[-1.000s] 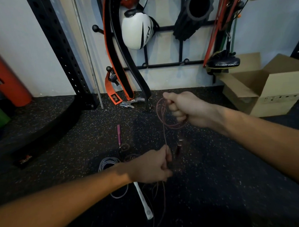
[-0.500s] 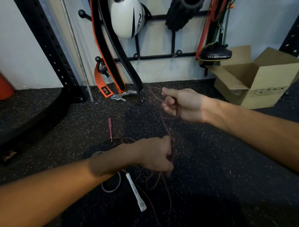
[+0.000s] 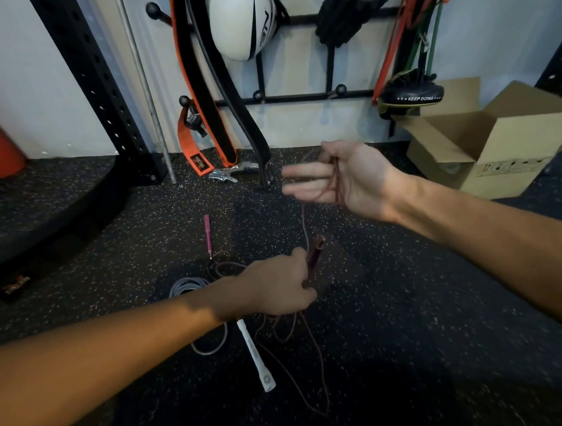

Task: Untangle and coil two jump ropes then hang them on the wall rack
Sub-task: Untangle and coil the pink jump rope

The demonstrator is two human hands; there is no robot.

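- Across the lower frame, speckled black rubber floor (image 3: 405,288); black metal wall rack (image 3: 300,98) above.
- Brown cardboard box (image 3: 508,145), right edge.
- Left hand (image 3: 276,290) grips maroon jump rope (image 3: 316,251); right hand (image 3: 352,177) fingers straight, rope draped across.

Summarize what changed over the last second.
The right hand opened from a fist: the maroon rope loops it gripped now lie draped across its palm. The left hand still grips the maroon handle. The white handle, grey rope and pink handle stayed on the floor.
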